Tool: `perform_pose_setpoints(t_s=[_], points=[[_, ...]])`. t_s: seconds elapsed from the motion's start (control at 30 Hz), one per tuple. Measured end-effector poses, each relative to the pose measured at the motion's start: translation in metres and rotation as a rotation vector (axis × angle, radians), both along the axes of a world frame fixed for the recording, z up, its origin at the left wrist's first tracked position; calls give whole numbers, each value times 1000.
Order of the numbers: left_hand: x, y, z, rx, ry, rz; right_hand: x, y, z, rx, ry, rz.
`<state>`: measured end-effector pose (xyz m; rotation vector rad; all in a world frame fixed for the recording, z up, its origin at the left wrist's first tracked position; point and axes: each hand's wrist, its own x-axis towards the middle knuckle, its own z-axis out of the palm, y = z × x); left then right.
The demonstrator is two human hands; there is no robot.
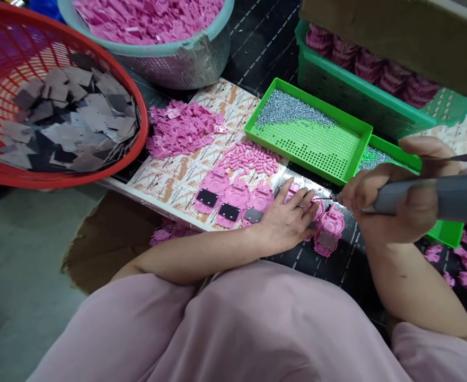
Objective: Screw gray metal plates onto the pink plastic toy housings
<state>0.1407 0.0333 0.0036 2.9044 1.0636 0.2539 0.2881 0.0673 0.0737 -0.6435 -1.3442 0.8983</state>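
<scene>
My right hand is wrapped round a grey electric screwdriver, its thin bit pointing left at a pink plastic part under my left fingertips. My left hand, with a ring on one finger, lies flat with fingers spread over pink parts in the row. To its left, pink casings lie side by side, with dark or grey metal plates screwed on their lower halves. Just right of my left hand is another pink casing with a grey plate. My left hand partly hides the parts beneath it.
A green tray of small screws sits behind my hands, and a smaller green tray beside it. Small pink pegs and a pink heap lie left. A red basket holds metal plates; a pale basket holds pink pieces.
</scene>
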Motion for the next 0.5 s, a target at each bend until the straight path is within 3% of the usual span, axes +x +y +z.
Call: perform_pose_setpoints(t_s=[0.3,0.4,0.5], points=[[0,2,-3,-13,-38,-19,-3,8,-16,48,-8,114],[0,3,-1,-2,-61,-31,3,12,-6,40,-57,167],[0,3,3,26,-41,-32,12,31,10,76,-32,-1]])
